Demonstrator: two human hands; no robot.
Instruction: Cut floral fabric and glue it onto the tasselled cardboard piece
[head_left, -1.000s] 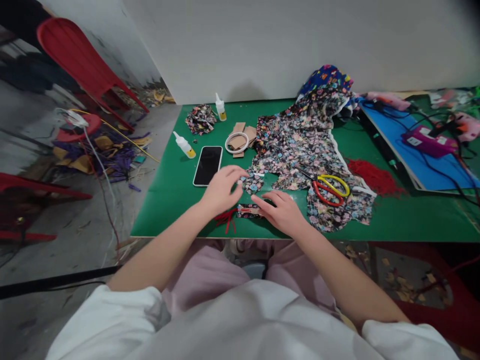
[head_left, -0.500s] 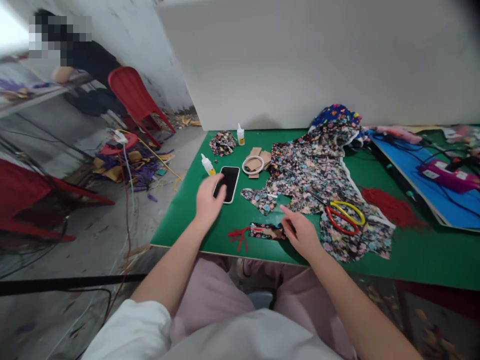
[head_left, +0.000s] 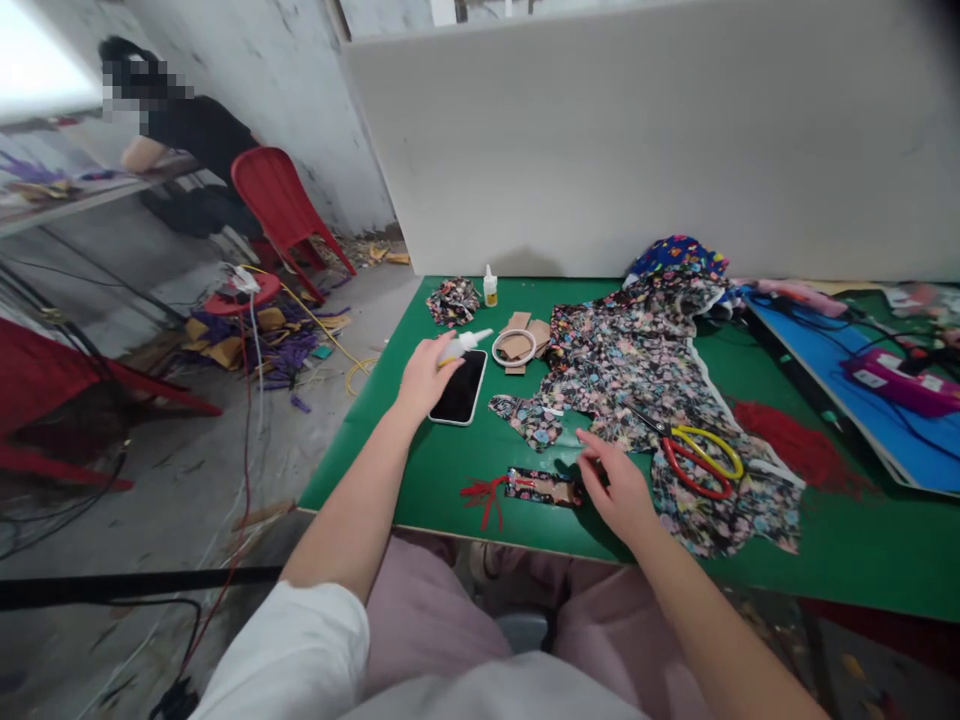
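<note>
My left hand [head_left: 424, 378] is closed around a white glue bottle [head_left: 459, 347], its nozzle tilted toward the right. Just below that bottle a phone [head_left: 459, 392] lies dark on the green table. My right hand [head_left: 611, 485] hovers by the end of a small floral strip [head_left: 536, 487] backed with brown card, its fingers bent and apart with nothing seen in them. Red threads [head_left: 486, 492] trail from the strip's left end. Beyond the right hand, scissors [head_left: 701, 460] with one red and one yellow handle rest on floral fabric [head_left: 622, 350].
A second glue bottle [head_left: 490, 290] stands near a bundled floral cloth [head_left: 452, 301]. A white ring [head_left: 514, 348] lies over card pieces. Red thread [head_left: 799, 440] is heaped at the right, before a blue board [head_left: 862, 390] with cables. A person [head_left: 199, 135] sits at another table.
My left hand has taken hold of the nearer glue bottle and lifted it off the table, tipping it over. The right hand stays by the strip. The camera view has shifted slightly.
</note>
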